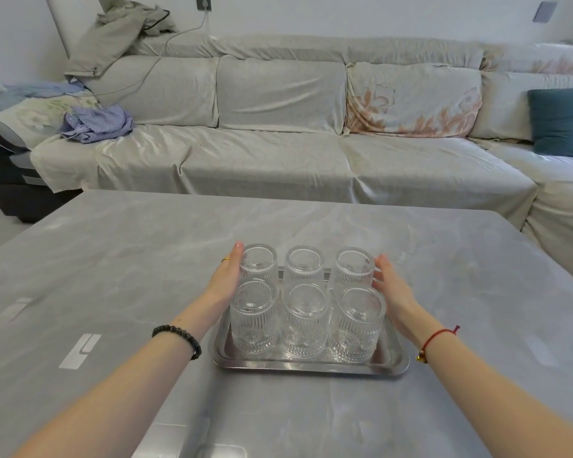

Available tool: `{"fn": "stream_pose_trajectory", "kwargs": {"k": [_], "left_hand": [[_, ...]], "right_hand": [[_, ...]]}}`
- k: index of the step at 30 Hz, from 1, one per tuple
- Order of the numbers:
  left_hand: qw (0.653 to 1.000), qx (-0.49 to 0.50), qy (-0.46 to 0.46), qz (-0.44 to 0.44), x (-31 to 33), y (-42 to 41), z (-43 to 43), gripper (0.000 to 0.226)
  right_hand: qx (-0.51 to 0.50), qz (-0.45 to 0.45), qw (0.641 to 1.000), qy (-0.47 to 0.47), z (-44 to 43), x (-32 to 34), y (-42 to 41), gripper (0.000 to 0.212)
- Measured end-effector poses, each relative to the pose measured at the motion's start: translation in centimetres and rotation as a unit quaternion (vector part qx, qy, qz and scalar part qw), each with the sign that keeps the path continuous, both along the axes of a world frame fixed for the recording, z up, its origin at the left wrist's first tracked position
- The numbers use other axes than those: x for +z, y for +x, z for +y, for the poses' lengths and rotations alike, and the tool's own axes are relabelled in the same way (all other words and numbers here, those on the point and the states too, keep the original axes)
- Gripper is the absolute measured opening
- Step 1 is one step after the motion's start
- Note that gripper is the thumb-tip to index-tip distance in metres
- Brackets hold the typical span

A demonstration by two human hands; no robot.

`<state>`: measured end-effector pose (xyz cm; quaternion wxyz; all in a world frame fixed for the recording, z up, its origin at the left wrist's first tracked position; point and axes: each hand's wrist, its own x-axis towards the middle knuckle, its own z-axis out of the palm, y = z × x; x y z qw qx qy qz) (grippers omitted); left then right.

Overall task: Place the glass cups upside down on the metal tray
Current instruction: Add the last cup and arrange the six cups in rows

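Observation:
Several ribbed glass cups stand upside down in two rows on the metal tray (308, 365) in the middle of the grey table. My left hand (225, 279) lies flat against the left side of the group, its fingers along the far-left glass cup (258, 264). My right hand (391, 285) presses flat against the right side, touching the far-right glass cup (354, 267) and the near-right glass cup (358, 322). Neither hand grips a cup; the fingers are straight and together.
The grey marble-look table (113, 276) reaches to a far edge, with a covered sofa (278, 153) right behind it. Clothes and a teal cushion (561, 120) lie on the sofa. A white mark (80, 351) sits on the table at my left.

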<state>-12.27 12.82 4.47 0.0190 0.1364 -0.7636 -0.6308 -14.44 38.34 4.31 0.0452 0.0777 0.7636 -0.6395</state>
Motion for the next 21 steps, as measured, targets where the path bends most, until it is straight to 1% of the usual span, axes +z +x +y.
{"fn": "stream_pose_trajectory", "kwargs": {"k": [2, 11, 13, 15, 18, 21], "left_hand": [[1.000, -0.003, -0.009, 0.003, -0.1, 0.0, 0.1, 0.061], [0.999, -0.022, -0.036, -0.004, 0.3, -0.4, -0.6, 0.060], [0.999, -0.038, -0.029, -0.012, 0.6, -0.4, -0.8, 0.059], [0.998, -0.056, -0.029, -0.019, 0.7, -0.2, -0.9, 0.060], [0.998, -0.057, -0.029, -0.008, 0.6, 0.2, -1.2, 0.060], [0.998, -0.047, -0.040, 0.016, 0.5, 1.1, -1.8, 0.057]], "right_hand": [[0.005, -0.009, 1.000, 0.008, -0.1, -0.2, 0.1, 0.051], [0.030, -0.024, 0.999, 0.003, 0.5, 0.5, -0.4, 0.050], [0.034, -0.027, 0.999, -0.014, 0.4, 0.7, -0.6, 0.048], [0.042, -0.020, 0.999, -0.006, 0.5, 0.6, -0.5, 0.047], [0.041, 0.010, 0.999, 0.028, 0.8, 0.2, -0.2, 0.045], [0.034, 0.114, 0.990, 0.073, 1.0, 0.9, -0.2, 0.037]]}}
